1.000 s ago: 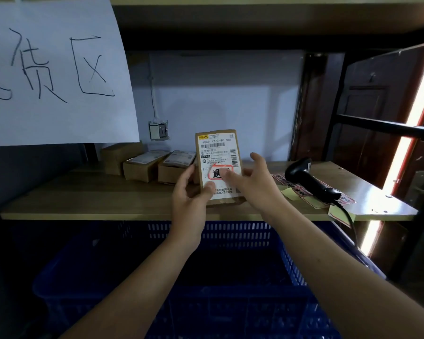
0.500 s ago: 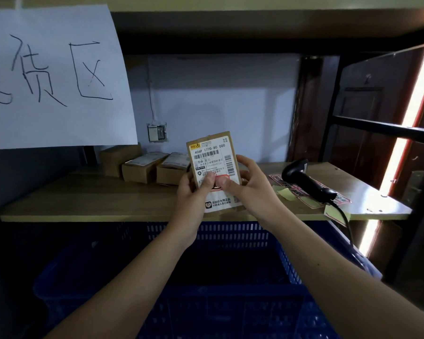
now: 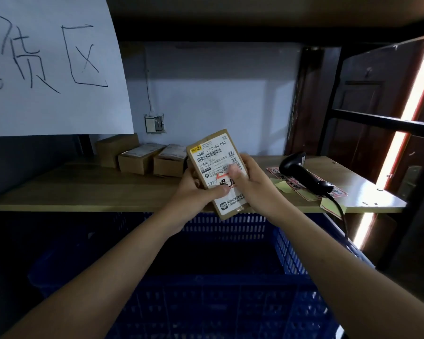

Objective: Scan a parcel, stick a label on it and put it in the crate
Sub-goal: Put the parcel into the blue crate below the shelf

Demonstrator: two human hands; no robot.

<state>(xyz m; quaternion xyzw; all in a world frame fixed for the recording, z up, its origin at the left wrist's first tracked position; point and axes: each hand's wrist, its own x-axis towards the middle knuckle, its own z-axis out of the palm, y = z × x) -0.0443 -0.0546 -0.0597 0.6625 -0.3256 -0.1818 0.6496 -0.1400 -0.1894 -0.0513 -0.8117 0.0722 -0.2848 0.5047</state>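
Holding: both hands, left [image 3: 196, 192] and right [image 3: 251, 184], grip parcel [image 3: 216, 165] over shelf edge [image 3: 83, 206].
Below: crate [image 3: 230, 285], open.
Right: scanner [image 3: 301, 173] on shelf.

The white shipping label [image 3: 216, 165] on the parcel [image 3: 219, 173] reads "406P 1770-80 000" above a barcode, with "济南" below it; the smaller print is too fine to read. A red-edged sticker [image 3: 224, 181] on it bears a large "退". The paper sign [image 3: 52, 64] hanging above the shelf shows handwritten "货区". Red stickers [image 3: 291, 181] under the scanner are illegible.
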